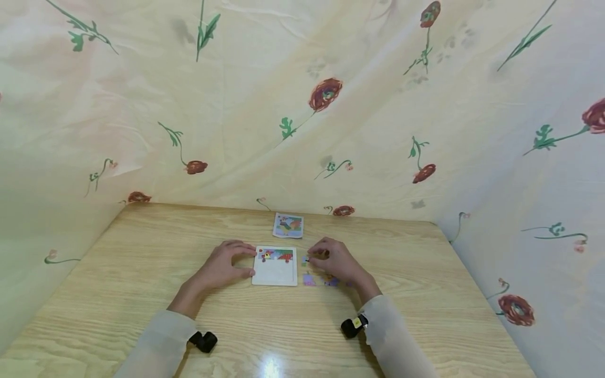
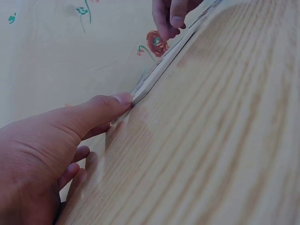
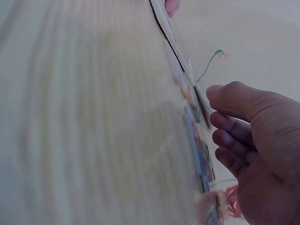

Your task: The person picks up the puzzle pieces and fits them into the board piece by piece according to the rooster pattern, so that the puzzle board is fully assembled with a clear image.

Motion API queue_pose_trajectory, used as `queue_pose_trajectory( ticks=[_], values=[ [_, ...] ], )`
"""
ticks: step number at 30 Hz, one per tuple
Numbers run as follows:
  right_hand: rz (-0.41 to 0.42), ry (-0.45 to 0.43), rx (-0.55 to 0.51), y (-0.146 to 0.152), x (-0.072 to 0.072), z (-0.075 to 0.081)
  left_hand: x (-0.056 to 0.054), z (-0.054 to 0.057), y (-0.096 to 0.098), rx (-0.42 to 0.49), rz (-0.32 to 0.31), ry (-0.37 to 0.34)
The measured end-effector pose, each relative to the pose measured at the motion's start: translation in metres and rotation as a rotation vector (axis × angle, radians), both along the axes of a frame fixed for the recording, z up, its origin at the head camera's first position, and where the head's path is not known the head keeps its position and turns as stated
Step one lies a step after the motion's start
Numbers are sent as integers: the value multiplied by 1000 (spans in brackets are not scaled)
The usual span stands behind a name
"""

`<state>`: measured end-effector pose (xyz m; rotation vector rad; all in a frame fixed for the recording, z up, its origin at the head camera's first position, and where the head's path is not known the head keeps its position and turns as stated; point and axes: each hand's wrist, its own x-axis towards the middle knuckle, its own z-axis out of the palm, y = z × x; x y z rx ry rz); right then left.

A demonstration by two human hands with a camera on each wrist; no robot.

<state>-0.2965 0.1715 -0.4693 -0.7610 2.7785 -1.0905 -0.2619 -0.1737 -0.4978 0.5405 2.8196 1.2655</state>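
A square white puzzle tray [image 1: 274, 273] lies on the table, with joined picture pieces [image 1: 276, 255] along its top. My left hand [image 1: 229, 265] rests at the tray's left edge, thumb and forefinger spread apart along it. In the left wrist view its straight thumb [image 2: 110, 105] touches the tray's rim. Right of the tray, my right hand [image 1: 333, 260] pinches a small puzzle piece [image 1: 305, 261] between thumb and fingertips. The right wrist view shows that piece [image 3: 202, 105] tilted at the thumb tip; the forefinger is mostly hidden there.
Loose puzzle pieces, a purple one [image 1: 309, 280] and a darker one [image 1: 330, 281], lie below my right hand. Behind the tray lies a picture card [image 1: 288, 226]. A flowered cloth [image 1: 264, 131] hangs at the back and both sides of the wooden table [image 1: 264, 331].
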Motion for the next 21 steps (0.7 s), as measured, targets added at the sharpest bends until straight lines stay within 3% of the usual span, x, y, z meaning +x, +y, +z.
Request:
queue_pose_trajectory(
  ticks=[9,21],
  values=[
    [46,0,2,7,1,-2,0,-2,0,-5,9,7],
    [44,-16,21,7,1,-4,2,1,0,37,9,-26]
  ],
)
